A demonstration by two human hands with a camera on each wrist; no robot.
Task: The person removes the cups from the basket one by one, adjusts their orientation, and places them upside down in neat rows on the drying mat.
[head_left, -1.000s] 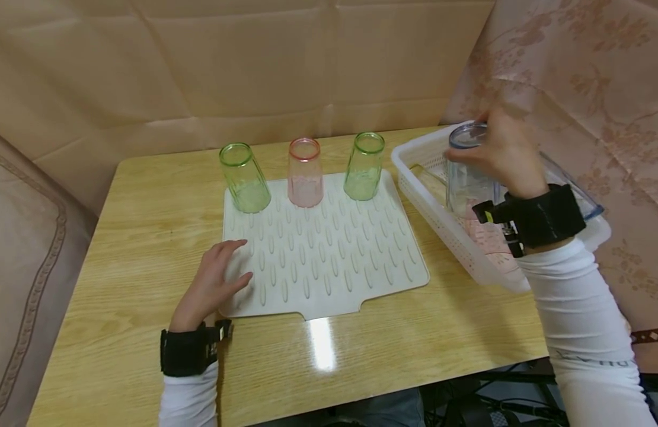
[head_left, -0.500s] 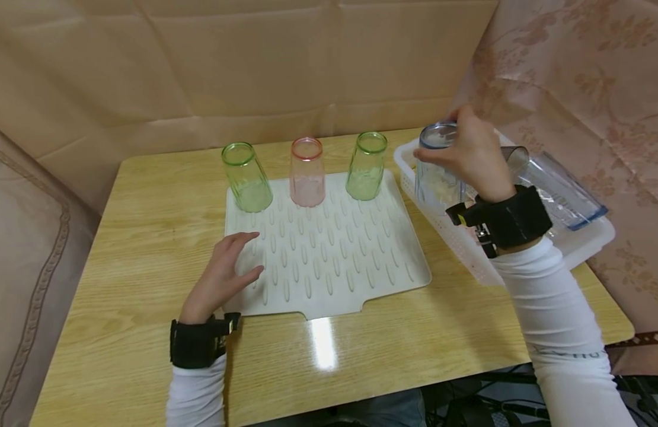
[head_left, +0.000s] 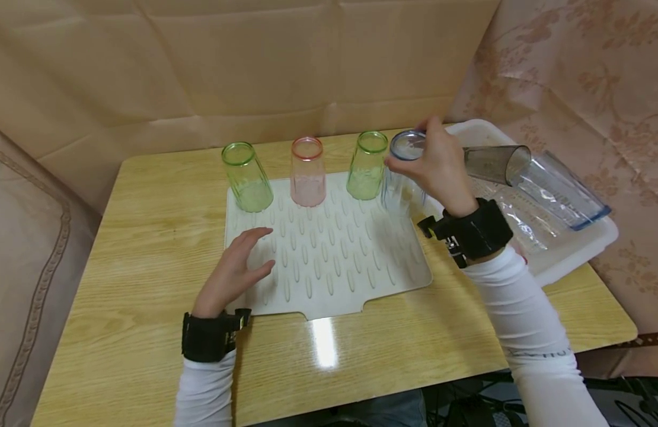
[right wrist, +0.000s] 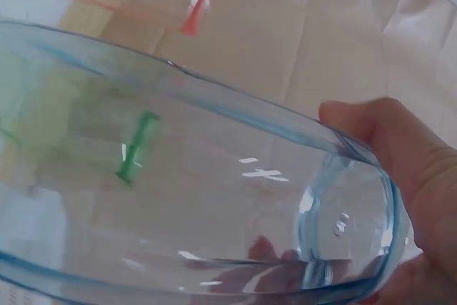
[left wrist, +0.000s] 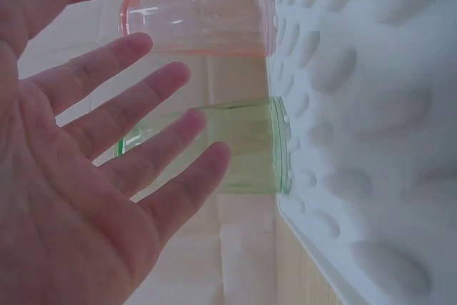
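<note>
My right hand grips a clear bluish drinking glass near its base, with the base up. In the head view this glass hangs over the right back corner of the white ridged mat, beside a green glass. A pink glass and another green glass stand upside down along the mat's back edge. Over the mat's left side, my left hand is held with fingers spread and nothing in it; the left wrist view shows its palm in front of the pink and green glasses.
A white plastic basket stands right of the mat. Inside lie a grey smoky glass, a clear glass with a blue base and other clear glassware. A cloth curtain hangs behind the wooden table.
My right hand has carried the clear bluish glass leftward from over the basket to the mat's right back corner. My left hand has drifted slightly right over the mat.
</note>
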